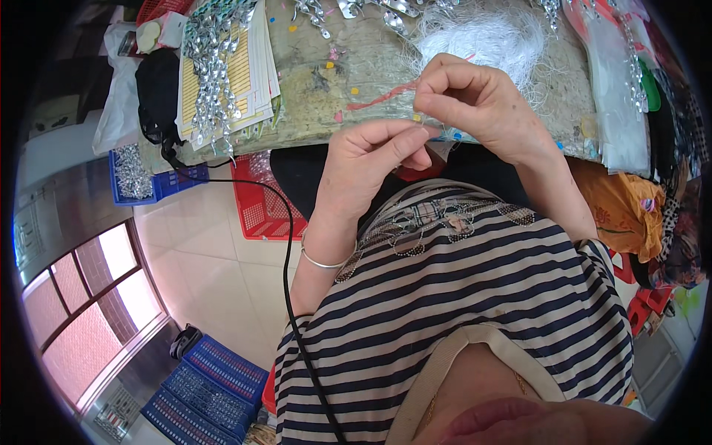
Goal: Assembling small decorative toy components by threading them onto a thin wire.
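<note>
While both hands pinch shut, fine white thread (424, 127) runs between them.
Right hand (475, 100) sits higher; left hand (374, 159) lower, nearer the body.

A worn, speckled worktable (356, 81) carries stacked yellow-lined cards (248, 70) strung with silver trinkets (211, 67), a tangle of white thread (482, 33) and clear plastic bags (619, 104).

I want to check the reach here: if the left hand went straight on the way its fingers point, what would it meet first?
Most likely the right hand: the left hand points up-right at its pinched fingers, almost touching, though depth is unclear.
</note>
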Motion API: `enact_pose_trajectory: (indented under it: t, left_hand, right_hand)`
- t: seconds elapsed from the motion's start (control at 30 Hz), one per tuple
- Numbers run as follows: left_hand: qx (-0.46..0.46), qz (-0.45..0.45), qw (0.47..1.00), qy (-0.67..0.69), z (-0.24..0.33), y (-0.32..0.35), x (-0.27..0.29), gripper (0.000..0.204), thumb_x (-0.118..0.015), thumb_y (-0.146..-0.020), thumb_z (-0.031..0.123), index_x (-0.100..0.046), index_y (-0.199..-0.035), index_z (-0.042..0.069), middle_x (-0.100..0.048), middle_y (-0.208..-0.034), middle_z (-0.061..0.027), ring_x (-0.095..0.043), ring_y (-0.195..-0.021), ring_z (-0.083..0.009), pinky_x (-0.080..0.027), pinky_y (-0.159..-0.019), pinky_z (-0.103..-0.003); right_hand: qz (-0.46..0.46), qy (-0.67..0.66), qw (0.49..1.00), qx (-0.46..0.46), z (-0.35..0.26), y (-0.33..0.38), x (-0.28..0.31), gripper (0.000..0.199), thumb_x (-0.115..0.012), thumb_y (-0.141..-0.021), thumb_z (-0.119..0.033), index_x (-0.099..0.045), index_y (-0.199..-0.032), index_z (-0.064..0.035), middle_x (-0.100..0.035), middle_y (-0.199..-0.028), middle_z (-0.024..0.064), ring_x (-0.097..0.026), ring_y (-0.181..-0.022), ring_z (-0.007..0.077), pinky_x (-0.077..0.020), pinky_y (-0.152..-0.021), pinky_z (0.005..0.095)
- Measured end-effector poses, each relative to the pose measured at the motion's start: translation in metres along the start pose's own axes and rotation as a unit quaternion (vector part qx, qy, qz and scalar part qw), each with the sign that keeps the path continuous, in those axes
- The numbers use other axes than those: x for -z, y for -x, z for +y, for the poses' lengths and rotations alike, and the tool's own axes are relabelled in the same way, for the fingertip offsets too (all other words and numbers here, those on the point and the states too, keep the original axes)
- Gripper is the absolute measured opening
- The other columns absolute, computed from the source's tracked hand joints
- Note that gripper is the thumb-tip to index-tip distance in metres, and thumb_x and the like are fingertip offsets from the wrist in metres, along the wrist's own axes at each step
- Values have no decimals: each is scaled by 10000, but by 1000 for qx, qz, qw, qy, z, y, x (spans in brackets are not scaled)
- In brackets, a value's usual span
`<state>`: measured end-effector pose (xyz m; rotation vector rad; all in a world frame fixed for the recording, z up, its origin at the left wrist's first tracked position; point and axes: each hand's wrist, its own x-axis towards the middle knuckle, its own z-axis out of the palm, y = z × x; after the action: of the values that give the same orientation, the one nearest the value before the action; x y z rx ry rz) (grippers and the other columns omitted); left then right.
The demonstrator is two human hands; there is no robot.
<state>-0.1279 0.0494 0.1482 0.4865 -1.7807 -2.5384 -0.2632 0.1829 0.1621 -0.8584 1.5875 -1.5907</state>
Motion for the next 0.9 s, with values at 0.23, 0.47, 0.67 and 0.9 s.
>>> enact_pose_trajectory:
  t: [0.23, 0.47, 0.67, 0.9]
  left_hand:
    - [-38, 79, 995, 41, 2, -1, -5, 163, -643, -863, 93, -687, -992, 4, -641, -698, -28, -487, -543, -28, -353, -480, -163]
    - [-23, 102, 994, 46, 0, -3, -9, 162, -654, -857, 105, -691, -986, 15, -604, -649, -1, -470, -536, -23, -325, -468, -162]
    - [-35, 115, 991, 53, -2, -7, -11, 150, -659, -854, 107, -694, -970, 18, -554, -621, 28, -442, -526, -21, -303, -462, -173]
    - [-37, 100, 994, 26, -2, -5, -13, 151, -664, -849, 111, -696, -962, 17, -552, -626, 32, -446, -539, -17, -302, -473, -171]
  right_hand:
    - [15, -22, 1000, -14, 3, 2, 1, 81, -621, -874, -83, -648, -884, -7, -554, -890, -13, -526, -834, 62, -425, -788, 217]
    - [37, 16, 999, -18, 3, 4, 1, 90, -618, -877, -80, -649, -897, 1, -561, -895, 3, -536, -846, 79, -433, -793, 225]
    - [51, 38, 998, 17, 9, 5, 0, 92, -628, -868, -81, -665, -897, -1, -567, -886, 4, -539, -852, 82, -434, -786, 223]
    - [44, 28, 999, 5, 13, 8, 2, 97, -644, -852, -76, -680, -909, -6, -572, -873, 5, -540, -849, 81, -435, -766, 214]
